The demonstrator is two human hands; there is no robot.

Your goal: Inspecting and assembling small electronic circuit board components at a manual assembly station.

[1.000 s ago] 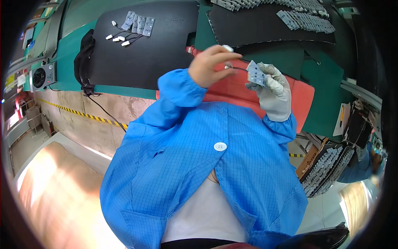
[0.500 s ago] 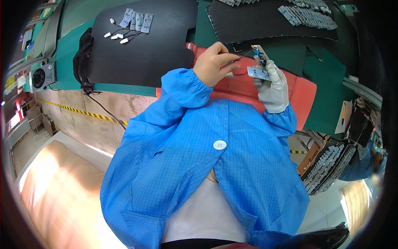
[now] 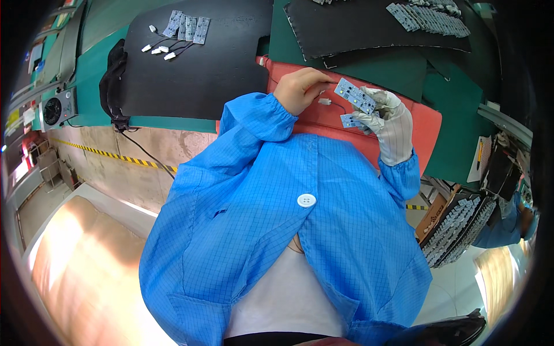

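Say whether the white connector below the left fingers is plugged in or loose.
Loose: the white connector shows over the red mat, its dark cable on one side and nothing visibly joined to the other.

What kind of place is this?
Probably an electronics assembly workshop: the gloved right hand holds small circuit boards, similar boards sit in a row on a black mat, and yellow-black striped tape runs along the floor.

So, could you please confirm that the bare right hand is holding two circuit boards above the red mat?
Not quite: the right hand isn't bare; the head view shows it in a white glove. It is indeed holding two circuit boards above the red mat.
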